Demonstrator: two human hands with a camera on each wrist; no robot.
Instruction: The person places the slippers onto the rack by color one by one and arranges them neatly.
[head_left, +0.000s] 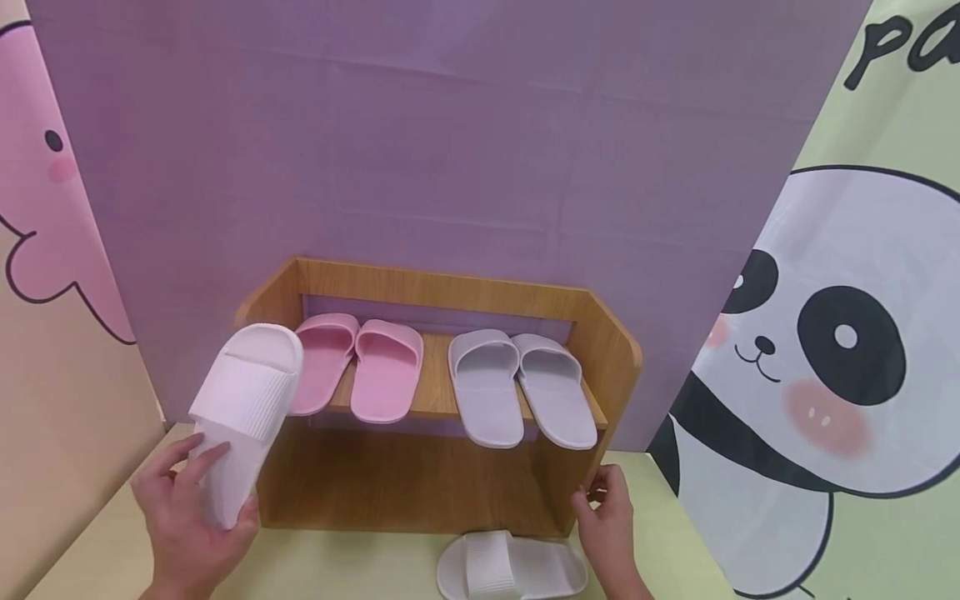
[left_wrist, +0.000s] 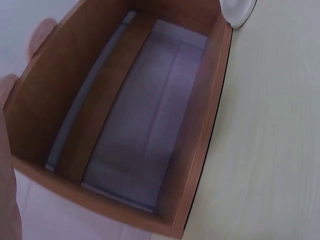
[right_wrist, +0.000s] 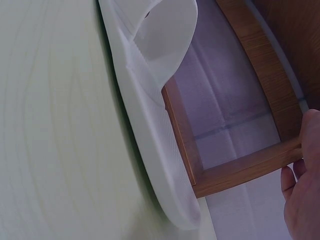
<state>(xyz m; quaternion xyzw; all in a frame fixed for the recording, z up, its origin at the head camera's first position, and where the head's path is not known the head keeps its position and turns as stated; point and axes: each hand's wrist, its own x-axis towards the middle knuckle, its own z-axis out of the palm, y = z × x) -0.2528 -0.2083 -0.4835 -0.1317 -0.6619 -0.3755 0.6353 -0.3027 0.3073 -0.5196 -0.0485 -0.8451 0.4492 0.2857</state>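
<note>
In the head view my left hand (head_left: 191,521) grips a white slipper (head_left: 251,383) by its heel end, fingers over the footbed and thumb at the edge. The slipper is raised, toe up, in front of the left end of a small wooden shoe rack (head_left: 442,287). Fingers and thumb of my right hand (head_left: 609,517) pinch the front edge of the rack's right side panel, as the right wrist view also shows. A second white slipper (head_left: 543,567) lies on the table before the rack, its toe to the left, close to my right hand.
A pair of pink slippers (head_left: 386,371) and a pair of grey slippers (head_left: 487,392) rest on the rack's upper shelf, heels jutting over its front edge. The pale tabletop (head_left: 330,567) lies below. A purple cloth (head_left: 450,150) hangs behind, with a panda-print panel (head_left: 847,350) at right.
</note>
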